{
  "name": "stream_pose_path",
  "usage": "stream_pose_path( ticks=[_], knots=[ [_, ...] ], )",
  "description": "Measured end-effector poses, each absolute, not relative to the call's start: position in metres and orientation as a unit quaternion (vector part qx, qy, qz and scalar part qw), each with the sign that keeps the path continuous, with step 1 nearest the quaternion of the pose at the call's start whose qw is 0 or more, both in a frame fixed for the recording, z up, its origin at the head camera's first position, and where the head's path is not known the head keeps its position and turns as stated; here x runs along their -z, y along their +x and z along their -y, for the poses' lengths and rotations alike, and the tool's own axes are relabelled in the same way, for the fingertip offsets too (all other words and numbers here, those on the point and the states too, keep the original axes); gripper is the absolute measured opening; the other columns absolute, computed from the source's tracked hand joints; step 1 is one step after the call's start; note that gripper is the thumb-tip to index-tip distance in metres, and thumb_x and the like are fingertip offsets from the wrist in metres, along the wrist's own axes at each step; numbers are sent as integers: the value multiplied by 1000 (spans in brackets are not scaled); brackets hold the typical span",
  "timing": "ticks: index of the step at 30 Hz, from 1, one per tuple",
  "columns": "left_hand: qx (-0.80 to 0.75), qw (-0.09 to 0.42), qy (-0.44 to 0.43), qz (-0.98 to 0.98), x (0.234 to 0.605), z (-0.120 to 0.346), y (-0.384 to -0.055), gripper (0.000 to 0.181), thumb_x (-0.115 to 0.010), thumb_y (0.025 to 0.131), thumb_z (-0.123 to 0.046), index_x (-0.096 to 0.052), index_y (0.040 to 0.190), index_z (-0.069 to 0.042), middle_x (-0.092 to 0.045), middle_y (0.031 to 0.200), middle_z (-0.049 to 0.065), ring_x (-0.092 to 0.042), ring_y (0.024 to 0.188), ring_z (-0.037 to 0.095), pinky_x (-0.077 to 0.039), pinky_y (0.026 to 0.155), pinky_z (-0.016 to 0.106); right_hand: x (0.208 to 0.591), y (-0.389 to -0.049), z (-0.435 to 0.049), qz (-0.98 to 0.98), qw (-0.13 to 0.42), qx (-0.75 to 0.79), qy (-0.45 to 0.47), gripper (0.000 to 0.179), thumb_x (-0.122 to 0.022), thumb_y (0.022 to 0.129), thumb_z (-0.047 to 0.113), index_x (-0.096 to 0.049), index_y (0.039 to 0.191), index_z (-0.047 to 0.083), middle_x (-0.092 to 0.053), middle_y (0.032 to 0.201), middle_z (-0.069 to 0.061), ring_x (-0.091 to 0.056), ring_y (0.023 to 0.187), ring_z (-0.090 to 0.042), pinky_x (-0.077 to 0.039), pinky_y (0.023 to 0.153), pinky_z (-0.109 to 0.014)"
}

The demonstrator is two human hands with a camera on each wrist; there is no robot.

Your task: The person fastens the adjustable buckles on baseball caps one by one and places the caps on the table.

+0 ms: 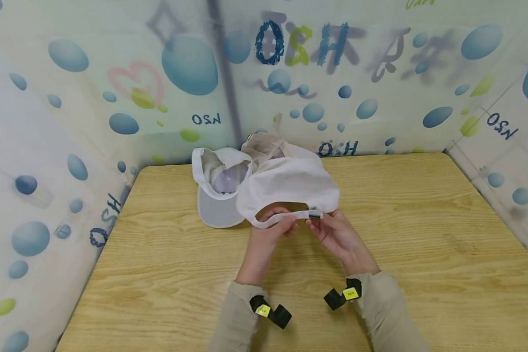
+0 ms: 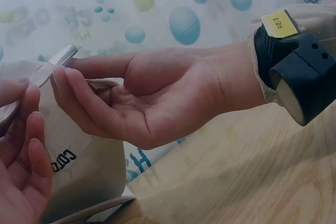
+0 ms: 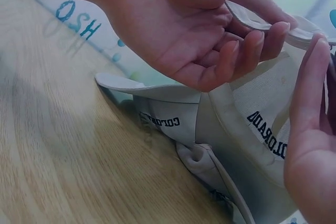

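A white baseball cap (image 1: 290, 181) is held with its back opening and adjustable strap toward me. My left hand (image 1: 268, 239) pinches the strap (image 1: 281, 217) left of its middle, thumb on top. At the strap's right end, my right hand (image 1: 339, 237) pinches it by the metal buckle (image 1: 315, 214). The left wrist view shows the buckle (image 2: 64, 55) at the fingertips of the right hand (image 2: 152, 93). Dark lettering (image 3: 268, 135) shows on the cap in the right wrist view; the right hand (image 3: 312, 145) partly covers the cap there.
A second cap (image 1: 220, 210) with a grey brim lies on the table to the left, its opening toward me. Behind the held cap is a beige cap (image 1: 264, 146), partly hidden. The wooden table (image 1: 158, 274) meets patterned walls (image 1: 255, 98) at the back and sides.
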State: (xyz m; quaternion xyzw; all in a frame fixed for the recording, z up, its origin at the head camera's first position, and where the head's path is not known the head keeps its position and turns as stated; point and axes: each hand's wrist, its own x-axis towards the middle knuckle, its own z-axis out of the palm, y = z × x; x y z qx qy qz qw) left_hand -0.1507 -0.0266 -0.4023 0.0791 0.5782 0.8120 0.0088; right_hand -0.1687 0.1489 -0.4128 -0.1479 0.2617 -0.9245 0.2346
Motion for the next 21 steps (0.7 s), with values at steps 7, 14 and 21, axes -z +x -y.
stream_pose_path(
  ticks=[7,14,21],
  knots=[
    [-805,0,77,-588,402,27,-151,23,-70,78,-17,-58,85,1,-62,74,12,-59,70,28,-48,61,32,411,-168,-149,-282,235,920,-140,11,-46,92,2,-50,101,6,-59,93,-8,-62,82,-17,-48,75,-22],
    [-801,9,77,-593,402,27,-151,23,-70,77,-19,-60,87,0,-63,76,8,-57,76,36,-46,62,29,412,-168,-148,-285,239,916,-154,14,-43,93,0,-49,103,6,-59,95,-9,-62,83,-17,-48,76,-22],
    [-796,22,77,-600,403,26,-151,25,-70,77,-22,-60,87,-1,-62,80,16,-59,73,24,-47,65,34,412,-168,-148,-294,236,913,-159,16,-42,92,-3,-49,104,6,-58,96,-9,-61,84,-17,-48,76,-22]
  ],
)
